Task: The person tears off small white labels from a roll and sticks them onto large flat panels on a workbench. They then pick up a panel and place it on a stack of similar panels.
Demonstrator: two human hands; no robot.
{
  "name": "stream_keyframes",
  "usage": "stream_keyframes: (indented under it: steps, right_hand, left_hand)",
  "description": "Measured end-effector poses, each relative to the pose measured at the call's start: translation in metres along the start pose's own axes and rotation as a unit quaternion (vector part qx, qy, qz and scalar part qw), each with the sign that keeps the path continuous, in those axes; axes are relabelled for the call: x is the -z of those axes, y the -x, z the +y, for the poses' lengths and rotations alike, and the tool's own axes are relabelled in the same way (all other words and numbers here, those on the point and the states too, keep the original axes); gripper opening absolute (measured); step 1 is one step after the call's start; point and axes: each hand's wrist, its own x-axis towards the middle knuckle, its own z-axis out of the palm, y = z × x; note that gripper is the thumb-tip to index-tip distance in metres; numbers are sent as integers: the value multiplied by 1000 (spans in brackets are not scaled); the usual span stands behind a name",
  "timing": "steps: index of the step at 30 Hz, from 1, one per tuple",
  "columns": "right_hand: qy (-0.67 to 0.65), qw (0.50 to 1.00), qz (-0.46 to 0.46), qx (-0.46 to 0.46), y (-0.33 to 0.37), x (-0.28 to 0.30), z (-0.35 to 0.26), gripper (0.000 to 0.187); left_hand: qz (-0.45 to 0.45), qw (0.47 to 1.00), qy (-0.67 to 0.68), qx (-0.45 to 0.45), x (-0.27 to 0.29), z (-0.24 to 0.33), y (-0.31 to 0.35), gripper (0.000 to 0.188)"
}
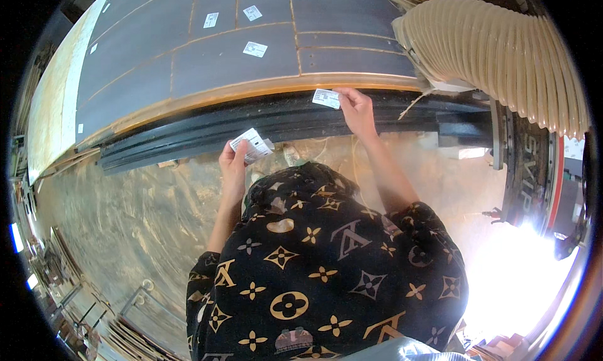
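Observation:
A small stack of white printed labels [252, 146] is pinched in my left hand [233, 166], held in front of my body short of the machine's dark side rail. My right hand [357, 111] grips a single white label [326, 98] by its right end, just off the front edge of the grey board [232, 65]. That board is cut by several thin tan grooves into rectangular panels. Stuck or lying on the panels are several white labels, among them one label [255, 49] near the middle and another label [211, 20] farther back.
A ribbed beige hose [490, 53] curves down at the right, beside the board. Below the board's front edge runs a black metal rail [207, 131]. The dusty floor [138, 223] spreads beneath. Thin sheets and offcuts [141, 339] stand at the lower left; strong light glares at the lower right.

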Motion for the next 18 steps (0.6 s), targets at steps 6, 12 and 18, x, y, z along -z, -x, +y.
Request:
stream_keyframes:
  steps: [6, 12, 18]
  right_hand:
    - [91, 995, 15, -47, -43, 13, 28, 20]
    - [167, 982, 84, -32, -150, 15, 71, 23]
    - [290, 951, 100, -46, -200, 2, 89, 26]
  left_hand:
    - [13, 1000, 0, -11, -4, -2, -4, 15]
    - [40, 999, -30, 7, 2, -5, -8, 19]
    - [85, 996, -19, 18, 8, -12, -9, 14]
